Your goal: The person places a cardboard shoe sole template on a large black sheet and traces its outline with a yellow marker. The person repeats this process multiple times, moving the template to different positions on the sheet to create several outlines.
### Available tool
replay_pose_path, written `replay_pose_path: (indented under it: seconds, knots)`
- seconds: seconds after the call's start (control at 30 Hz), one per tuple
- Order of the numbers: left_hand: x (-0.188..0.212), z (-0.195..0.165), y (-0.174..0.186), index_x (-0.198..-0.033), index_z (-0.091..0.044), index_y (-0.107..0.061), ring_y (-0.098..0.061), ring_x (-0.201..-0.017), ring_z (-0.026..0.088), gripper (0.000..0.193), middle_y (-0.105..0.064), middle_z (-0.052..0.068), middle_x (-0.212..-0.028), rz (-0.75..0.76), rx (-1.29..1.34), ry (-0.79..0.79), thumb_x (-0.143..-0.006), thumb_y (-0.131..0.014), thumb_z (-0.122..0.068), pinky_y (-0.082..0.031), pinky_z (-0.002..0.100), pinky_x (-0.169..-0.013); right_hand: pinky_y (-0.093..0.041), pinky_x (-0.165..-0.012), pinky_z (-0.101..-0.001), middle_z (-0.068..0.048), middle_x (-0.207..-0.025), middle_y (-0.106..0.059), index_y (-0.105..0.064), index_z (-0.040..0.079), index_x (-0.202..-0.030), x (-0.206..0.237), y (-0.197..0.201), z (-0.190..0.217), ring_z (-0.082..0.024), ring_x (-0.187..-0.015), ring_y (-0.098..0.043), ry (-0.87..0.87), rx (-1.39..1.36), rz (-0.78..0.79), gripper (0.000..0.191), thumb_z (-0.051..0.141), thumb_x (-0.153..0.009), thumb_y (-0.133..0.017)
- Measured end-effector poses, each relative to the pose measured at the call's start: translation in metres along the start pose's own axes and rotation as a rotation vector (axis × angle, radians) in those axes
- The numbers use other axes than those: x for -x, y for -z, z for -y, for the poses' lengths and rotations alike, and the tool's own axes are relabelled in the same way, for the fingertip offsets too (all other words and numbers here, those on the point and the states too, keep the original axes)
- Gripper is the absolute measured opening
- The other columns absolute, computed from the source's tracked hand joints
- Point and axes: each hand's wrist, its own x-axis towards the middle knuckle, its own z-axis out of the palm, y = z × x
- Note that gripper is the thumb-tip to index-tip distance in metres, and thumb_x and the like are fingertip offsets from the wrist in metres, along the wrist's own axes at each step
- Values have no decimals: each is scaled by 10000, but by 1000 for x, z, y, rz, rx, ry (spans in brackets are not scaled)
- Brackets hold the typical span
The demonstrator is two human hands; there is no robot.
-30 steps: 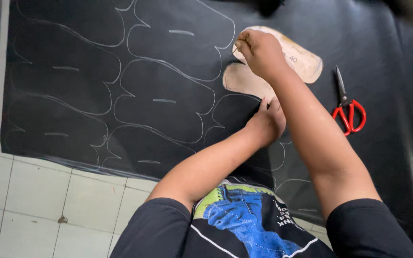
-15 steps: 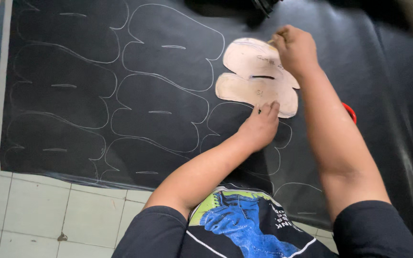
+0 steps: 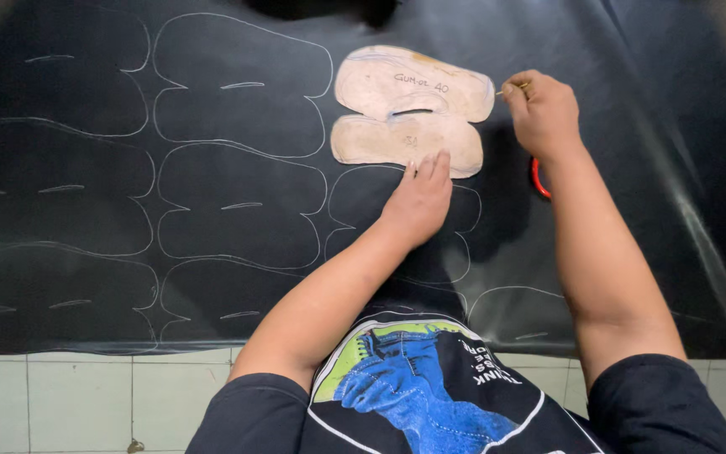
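Observation:
A tan cardboard pattern shaped like two joined soles lies flat on a large black sheet. My left hand rests just below it, fingertips pressing on its lower edge. My right hand is at the pattern's right end, fingers closed on a thin marking pencil whose tip touches the pattern's edge. The sheet is covered with several white traced outlines of the same shape.
Red-handled scissors lie on the sheet, mostly hidden behind my right wrist. The sheet's near edge meets a pale tiled floor. A dark object sits at the top edge.
The view has shifted, so the pattern sits more central. My right hand has moved round to the pattern's right end. My left hand has slid up onto its lower edge.

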Motion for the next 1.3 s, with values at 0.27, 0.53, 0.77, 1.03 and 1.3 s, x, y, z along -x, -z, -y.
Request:
replay_pose_path:
  seconds: [0.27, 0.53, 0.77, 1.03, 1.3]
  knots:
    - [-1, -1, -1, -1249, 98, -630, -517, -1320, 394, 456, -465, 273, -1482, 6, -17, 2, -896, -545, -178, -483, 549, -1060, -548, -777, -419, -155, -934, -731, -729, 22, -1046, 30, -9, 25, -337, -864, -715, 71, -50, 1, 123, 138, -1053, -687]
    - [-5, 3, 10, -1151, 49, -680, -573, -1241, 351, 358, -525, 224, -1436, -53, 84, 22, -873, -571, -149, -510, 497, -1036, -562, -779, -353, -114, -961, -760, -726, -3, -1090, 48, -5, 32, -252, -852, -746, -66, -236, 16, 159, 133, -1066, -645]
    - [-33, 45, 11, -932, -36, -772, -644, -1007, 376, 249, -715, 113, -1165, 71, 483, 150, -878, -606, -212, -512, 496, -860, -551, -812, -387, -138, -990, -738, -734, 23, -1066, 96, 7, 33, -293, -897, -714, -18, -73, 50, 115, 121, -1047, -678]
    - [-65, 98, -1, -1007, -49, -813, -726, -897, 179, 623, -796, 78, -971, 401, 1305, 562, -965, -451, -554, -569, 345, -868, -541, -890, -408, -114, -1037, -736, -731, 56, -1055, 105, -14, 49, -314, -996, -692, 121, -52, 59, 104, 155, -1034, -712]
    - [-72, 108, -2, -987, -50, -828, -727, -836, 171, 686, -813, 81, -922, 464, 1374, 591, -956, -403, -587, -560, 318, -811, -549, -862, -406, -131, -1039, -731, -707, 53, -1107, 85, -56, 91, -326, -972, -697, 176, -273, 72, 114, 135, -1028, -697]
